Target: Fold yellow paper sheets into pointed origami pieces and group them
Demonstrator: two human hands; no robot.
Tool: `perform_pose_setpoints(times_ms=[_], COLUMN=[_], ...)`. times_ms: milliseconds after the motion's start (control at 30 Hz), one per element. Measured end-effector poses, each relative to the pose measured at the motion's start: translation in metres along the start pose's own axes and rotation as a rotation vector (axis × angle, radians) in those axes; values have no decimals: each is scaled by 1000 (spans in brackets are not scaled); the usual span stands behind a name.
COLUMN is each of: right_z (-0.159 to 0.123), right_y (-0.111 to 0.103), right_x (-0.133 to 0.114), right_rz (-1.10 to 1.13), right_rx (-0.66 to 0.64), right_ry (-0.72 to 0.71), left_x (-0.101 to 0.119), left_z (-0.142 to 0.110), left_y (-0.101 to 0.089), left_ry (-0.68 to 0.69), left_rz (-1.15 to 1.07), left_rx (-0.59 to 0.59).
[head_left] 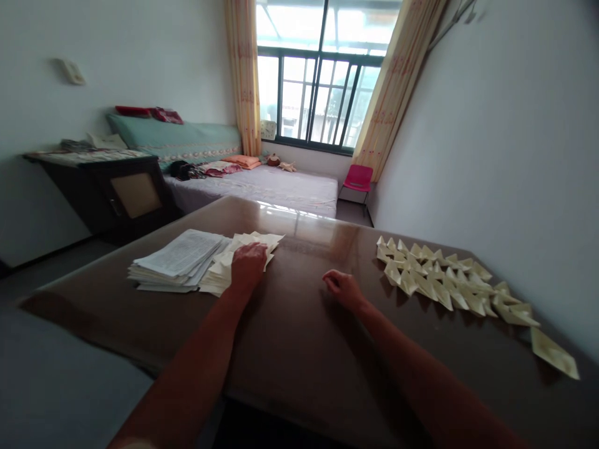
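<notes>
On the left of the brown table, my left hand [249, 257] rests on a loose heap of cream folded papers [218, 271]. Its fingers look curled down at the heap's right side, closed on a folded paper; the fingertips are hidden. My right hand [344, 288] hovers near the middle of the table, fingers curled together, with nothing visible in them. To its right, several cream folded paper boats [428, 268] stand packed in rows, and a single paper boat [555, 352] lies nearest me at the end.
A stack of printed sheets [180, 252] lies left of the folded papers. The glossy table [290, 349] reaches toward a bed [294, 187] by the window. A dark cabinet [105, 187] stands at left, a pink chair [358, 178] beyond the table, a white wall [505, 137] at right.
</notes>
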State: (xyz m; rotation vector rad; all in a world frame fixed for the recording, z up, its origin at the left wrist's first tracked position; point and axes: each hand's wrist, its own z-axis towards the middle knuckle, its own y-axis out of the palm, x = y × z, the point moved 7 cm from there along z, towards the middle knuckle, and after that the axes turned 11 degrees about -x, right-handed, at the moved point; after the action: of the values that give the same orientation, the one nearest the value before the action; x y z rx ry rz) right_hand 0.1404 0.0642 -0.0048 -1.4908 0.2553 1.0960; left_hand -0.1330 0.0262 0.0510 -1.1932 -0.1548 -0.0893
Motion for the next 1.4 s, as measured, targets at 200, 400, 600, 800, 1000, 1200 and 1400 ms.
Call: perform_pose_setpoints(times_ms=[200,400,600,800,1000,1200,1400], right_z=[1,-11,-8,-12,-16,-18,-18], right_y=[-16,-31,-23,-12,-5,2,11], right_x=[36,47,39,31,8,-12,-23], right_rz=[110,307,219,172,-4,-268,-435], right_rx=[149,379,232,135,101,84,89], right_ry=[106,111,48,109,51,-105,-188], left_x=[116,158,137,122,110,107,108], left_z=[-11,-25,-15,-6,-2,-5,-7], left_y=[5,50,68,68,71,72,73], left_ry=[592,877,801,636,579,626,729], left_rz=[-110,-113,-145,-150,-175,-212,-475], left_rx=[-6,-130,-177,-224,-268,-284,-299])
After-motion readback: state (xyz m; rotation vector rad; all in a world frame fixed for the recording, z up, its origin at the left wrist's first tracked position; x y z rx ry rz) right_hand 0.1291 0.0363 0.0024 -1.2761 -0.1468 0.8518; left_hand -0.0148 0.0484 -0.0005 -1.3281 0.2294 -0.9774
